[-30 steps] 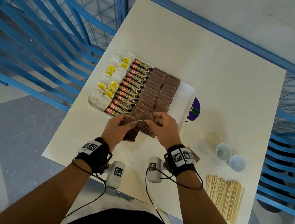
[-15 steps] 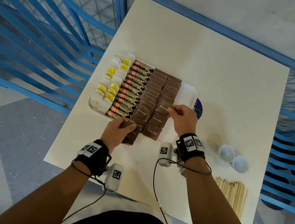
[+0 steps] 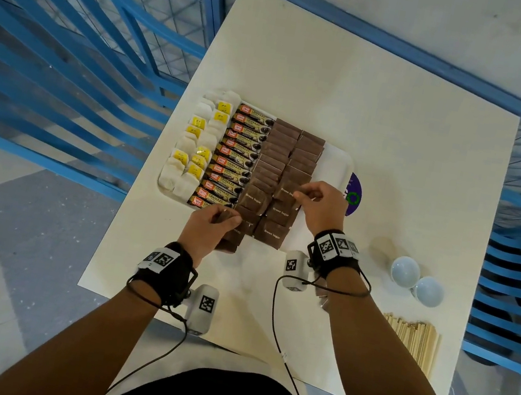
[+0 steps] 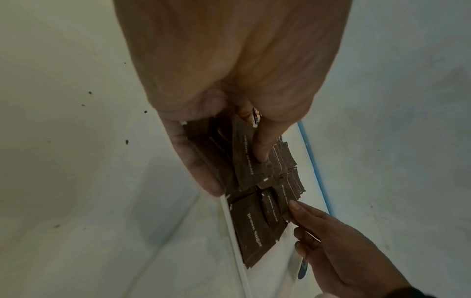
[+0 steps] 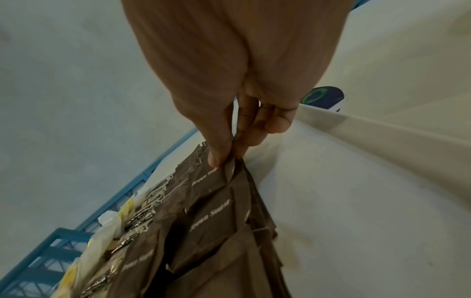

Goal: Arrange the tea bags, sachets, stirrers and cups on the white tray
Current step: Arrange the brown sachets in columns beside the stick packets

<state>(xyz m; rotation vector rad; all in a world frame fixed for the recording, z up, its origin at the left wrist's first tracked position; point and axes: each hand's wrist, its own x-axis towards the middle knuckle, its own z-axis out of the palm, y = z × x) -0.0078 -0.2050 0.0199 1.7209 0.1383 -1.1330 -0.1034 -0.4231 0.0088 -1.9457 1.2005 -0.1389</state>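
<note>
Left hand [image 3: 208,230] at the near tray edge held a stack of brown sachets [image 4: 224,159], thumb pressed on top, fingers curled under. Right hand [image 3: 318,204], at 1 o'clock from it, pinched the corner of one sugar sachet [image 3: 288,191] between thumb and forefinger, setting it into the right brown column. Tray [image 3: 338,162] sat mid-table; tea bags [image 3: 191,150] along its 9 o'clock side, granule sticks [image 3: 238,155] next, brown sachets after, bare strip at its 3 o'clock side. Stirrers [image 3: 415,339] and two cups [image 3: 416,280] lay off-tray at 4 o'clock, well apart from it.

Risks, as judged: near sachets overhang the tray's 6 o'clock rim, so a nudge from the left hand could push them onto the table; the overlapped rows could fan out if the pinched sachet drags. The bare strip looks tight for cups plus stirrers. Open table [image 3: 374,95] at 12 and 3 o'clock; the left table edge is just beside the tea bags, railing [image 3: 67,59] beyond.
</note>
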